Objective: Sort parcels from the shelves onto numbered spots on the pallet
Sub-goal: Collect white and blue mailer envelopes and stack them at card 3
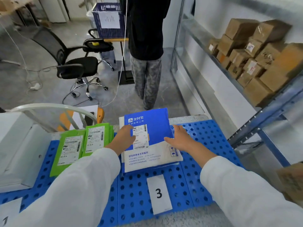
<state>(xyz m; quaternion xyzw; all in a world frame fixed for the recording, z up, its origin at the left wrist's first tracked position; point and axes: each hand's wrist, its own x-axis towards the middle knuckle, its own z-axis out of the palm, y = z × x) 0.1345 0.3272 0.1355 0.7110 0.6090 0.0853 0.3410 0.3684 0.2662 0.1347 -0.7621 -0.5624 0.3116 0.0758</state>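
1. The blue pallet spreads beneath both my hands.
2. The blue-and-white parcel lies flat on it between my palms. Its long axis runs straight away from me, blue end far, white end near.
3. Two green parcels lie just left of my left hand.
4. My left hand and right hand rest on the parcel's sides, fingers straight, clasping nothing.
5. The "3" card sits nearer me than both hands.

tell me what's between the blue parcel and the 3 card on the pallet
Nothing but a short strip of bare, perforated blue pallet separates the blue parcel from the 3 card, seen in the head view.
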